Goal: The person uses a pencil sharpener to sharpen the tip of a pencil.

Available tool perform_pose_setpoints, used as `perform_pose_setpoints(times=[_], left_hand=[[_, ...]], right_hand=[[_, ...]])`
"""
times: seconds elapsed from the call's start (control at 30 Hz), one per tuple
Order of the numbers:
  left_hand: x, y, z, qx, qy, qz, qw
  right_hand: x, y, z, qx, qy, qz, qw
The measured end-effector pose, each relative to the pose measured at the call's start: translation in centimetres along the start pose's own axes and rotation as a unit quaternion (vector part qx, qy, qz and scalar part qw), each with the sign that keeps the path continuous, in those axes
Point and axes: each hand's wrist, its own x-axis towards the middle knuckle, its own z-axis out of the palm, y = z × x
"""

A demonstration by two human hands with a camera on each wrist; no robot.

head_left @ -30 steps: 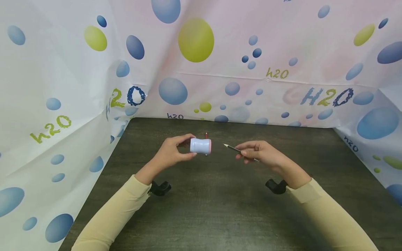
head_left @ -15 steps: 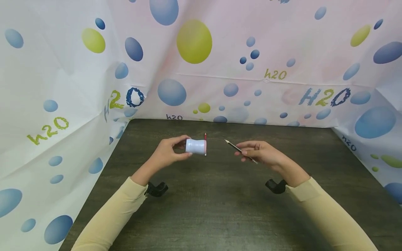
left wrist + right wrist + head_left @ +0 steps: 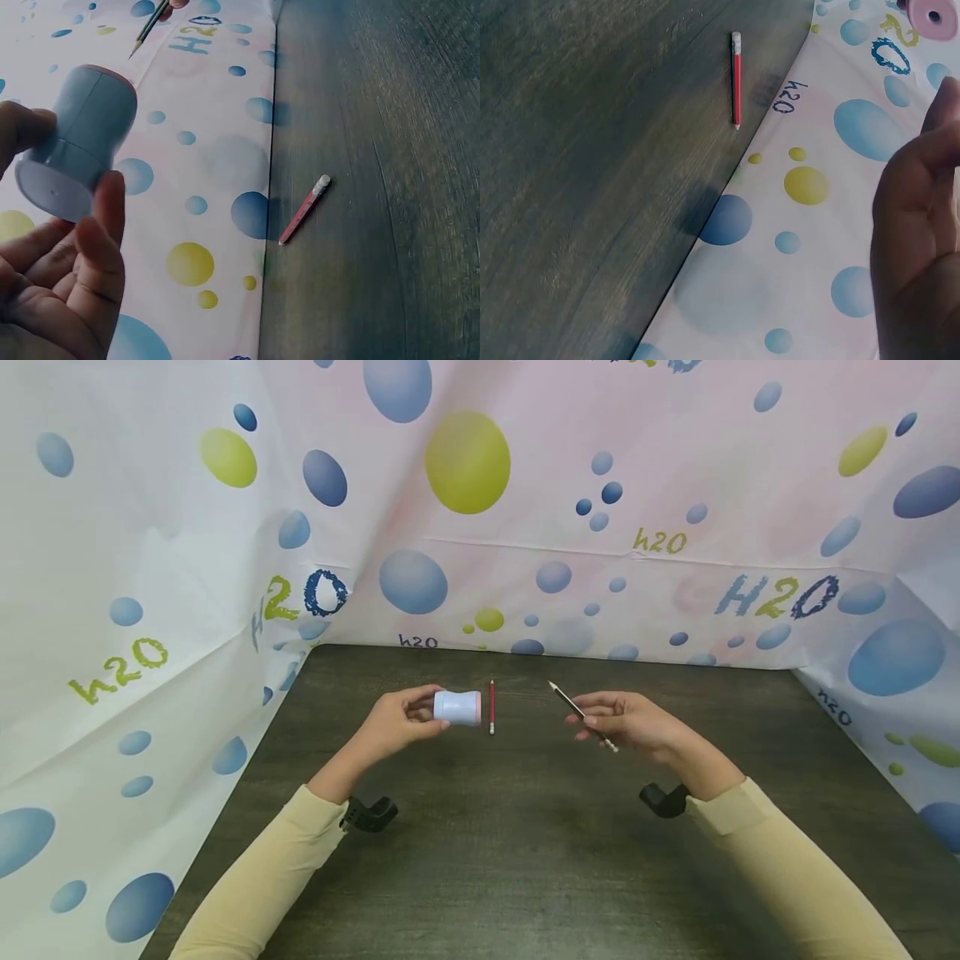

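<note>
My left hand [image 3: 390, 724] holds a light blue pencil sharpener [image 3: 457, 708] between thumb and fingers, raised and lying sideways. Its pink end points right, and a small hole shows in that pink face [image 3: 934, 16] in the right wrist view. Across from it, my right hand [image 3: 633, 724] pinches a black pencil [image 3: 567, 702]; the sharpened tip slants up and left, apart from the sharpener. In the right wrist view the hand [image 3: 922, 217] shows at the right edge, its pencil out of sight. A red pencil [image 3: 492, 706] with a white eraser lies on the table between both hands.
The dark wooden table [image 3: 480, 860] ends at a white backdrop [image 3: 570, 460] printed with blue and green dots, which rises behind and at both sides. Black wrist mounts [image 3: 371, 815] sit under both forearms.
My left hand has drawn the sharpener leftward, uncovering the whole red pencil. The black pencil has shifted slightly right and tilted more steeply upward in my right hand.
</note>
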Motion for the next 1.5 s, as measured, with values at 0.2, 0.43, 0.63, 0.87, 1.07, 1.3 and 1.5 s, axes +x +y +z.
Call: perform_pose_setpoints(times=[0.2, 0.43, 0.63, 0.87, 1.07, 1.3, 1.5], left_hand=[[0.0, -0.1, -0.1, -0.052, -0.026, -0.038, 0.9975], [-0.1, 0.0, -0.3, -0.107, -0.047, -0.063, 0.9911], [-0.1, -0.1, -0.3, -0.120, -0.048, -0.064, 0.9895], [-0.2, -0.2, -0.2, -0.132, -0.045, -0.073, 0.9876], [-0.6, 0.0, -0.1, -0.130, -0.047, -0.078, 0.9873], [-0.7, -0.2, -0.1, -0.126, -0.045, -0.079, 0.9878], [-0.7, -0.4, -0.1, -0.124, -0.047, -0.079, 0.9880]], right_hand=[[0.2, -0.3, -0.6, 0.000, 0.011, 0.004, 1.000], [0.7, -0.1, -1.1, 0.015, 0.025, 0.006, 1.000], [1.1, 0.0, -1.4, 0.011, 0.038, 0.007, 0.999], [2.0, 0.0, -1.7, 0.001, 0.048, 0.022, 0.999], [3.0, 0.0, -1.8, -0.011, 0.050, 0.030, 0.998], [4.2, 0.1, -1.9, -0.010, 0.053, 0.049, 0.997], [5.0, 0.3, -2.3, -0.019, 0.055, 0.071, 0.996]])
